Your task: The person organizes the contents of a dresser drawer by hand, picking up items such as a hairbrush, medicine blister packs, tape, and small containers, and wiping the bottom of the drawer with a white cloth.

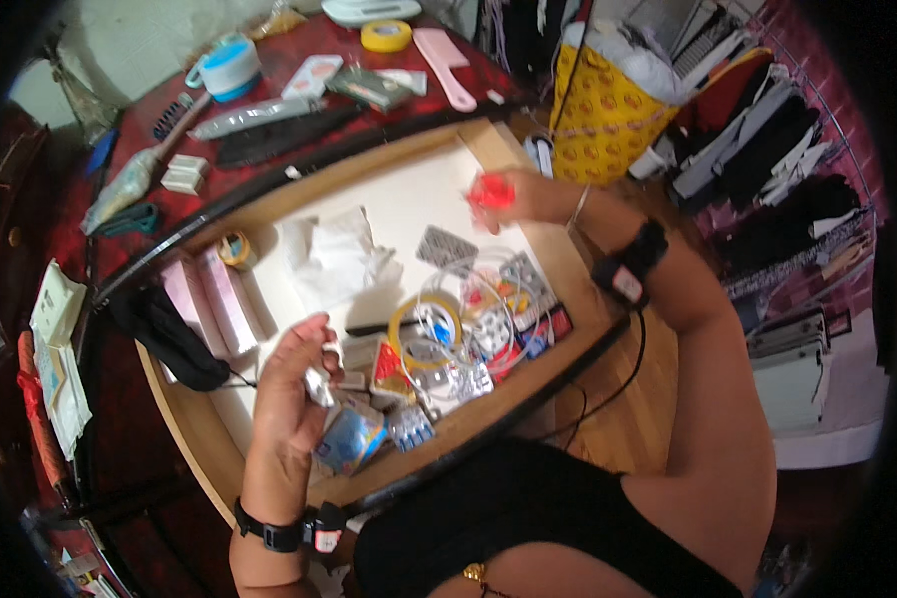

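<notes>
A pulled-out wooden drawer (448,164) with a pale bottom lies under both hands. My left hand (287,394) is closed over the drawer's near left part, with a small white crumpled piece (319,387) in its fingers. At the drawer's far right corner my right hand (536,199) is closed on a red translucent object (492,189), too blurred to name. White crumpled tissue (339,257) rests in the drawer's middle. Between the hands lie a yellow tape roll (401,329), a coil of clear tubing (468,267), a grey blister pack (447,246) and a blue packet (351,439).
Pink boxes (209,299) and a black pouch (169,339) fill the drawer's left end. On the dark red tabletop are a pink comb (446,68), another yellow tape roll (386,36) and a blue-white container (229,70). A yellow bag (603,110) stands right, beside hanging clothes (767,140).
</notes>
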